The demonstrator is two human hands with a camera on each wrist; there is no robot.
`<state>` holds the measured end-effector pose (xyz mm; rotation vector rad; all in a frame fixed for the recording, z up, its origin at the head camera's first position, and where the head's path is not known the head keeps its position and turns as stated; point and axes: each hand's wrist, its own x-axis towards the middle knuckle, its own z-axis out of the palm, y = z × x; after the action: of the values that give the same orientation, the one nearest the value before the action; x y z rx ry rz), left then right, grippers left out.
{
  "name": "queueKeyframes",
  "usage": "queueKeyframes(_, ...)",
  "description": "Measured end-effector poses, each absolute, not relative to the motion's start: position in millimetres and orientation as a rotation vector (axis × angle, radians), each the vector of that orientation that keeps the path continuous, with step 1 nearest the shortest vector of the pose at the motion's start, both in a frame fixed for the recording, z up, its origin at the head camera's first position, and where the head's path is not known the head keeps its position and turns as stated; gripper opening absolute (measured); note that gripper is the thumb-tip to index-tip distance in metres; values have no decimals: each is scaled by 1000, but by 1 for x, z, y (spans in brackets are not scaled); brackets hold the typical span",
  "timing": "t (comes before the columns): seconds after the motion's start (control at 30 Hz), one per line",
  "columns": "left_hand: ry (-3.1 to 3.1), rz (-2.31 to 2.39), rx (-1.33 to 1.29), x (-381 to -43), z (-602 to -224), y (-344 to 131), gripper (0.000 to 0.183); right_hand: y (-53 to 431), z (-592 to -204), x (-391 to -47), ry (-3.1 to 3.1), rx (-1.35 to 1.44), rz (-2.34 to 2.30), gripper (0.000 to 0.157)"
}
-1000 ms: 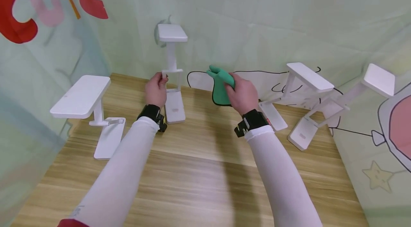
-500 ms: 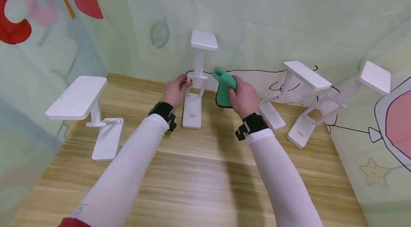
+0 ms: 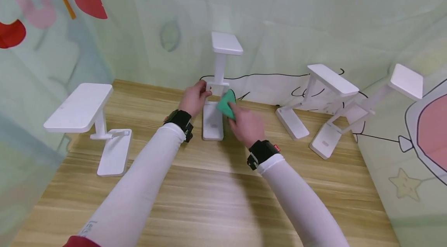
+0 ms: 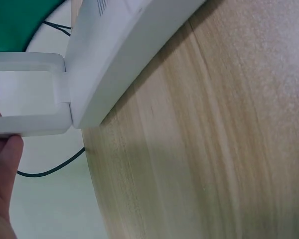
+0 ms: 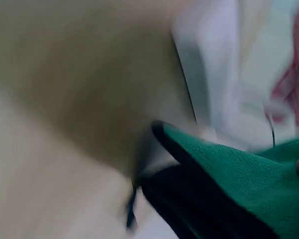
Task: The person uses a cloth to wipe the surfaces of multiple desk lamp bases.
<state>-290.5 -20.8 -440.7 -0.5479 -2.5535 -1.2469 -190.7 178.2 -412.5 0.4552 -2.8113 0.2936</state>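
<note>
A white folding desk lamp stands upright near the back wall, its flat head above a two-bar hinged frame. My left hand pinches the left bar of that frame; the left wrist view shows the fingers against the white bar. In my right hand is a green cloth with a dark edge, held at the right bar and covering part of it. Whether the cloth touches the bar cannot be told. The right wrist view is blurred, with the folded cloth in front of the lamp.
Another white lamp stands at the left. Two more are on the right: one lamp by the back wall and another lamp near the right wall. Printed fabric hangs around the wooden table.
The middle lamp has shifted right along with my left hand, mostly in the first half second. My right hand has since brought the cloth left and down to the lamp's frame.
</note>
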Motion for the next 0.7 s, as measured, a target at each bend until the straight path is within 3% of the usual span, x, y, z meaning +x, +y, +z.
queueKeyframes(0.23, -2693, -1143, -581, -288, -432, -20, 17, 135, -454, -161, -2910, 1015, 88, 51)
queueKeyframes(0.37, -2753, -1154, -590, -291, -431, -16, 16, 129, -462, -157, -2872, 1195, 109, 51)
queueKeyframes(0.7, -2823, -1169, -686, -297, -428, -17, 26, 134, -470, -209, -2976, 1122, 281, 62)
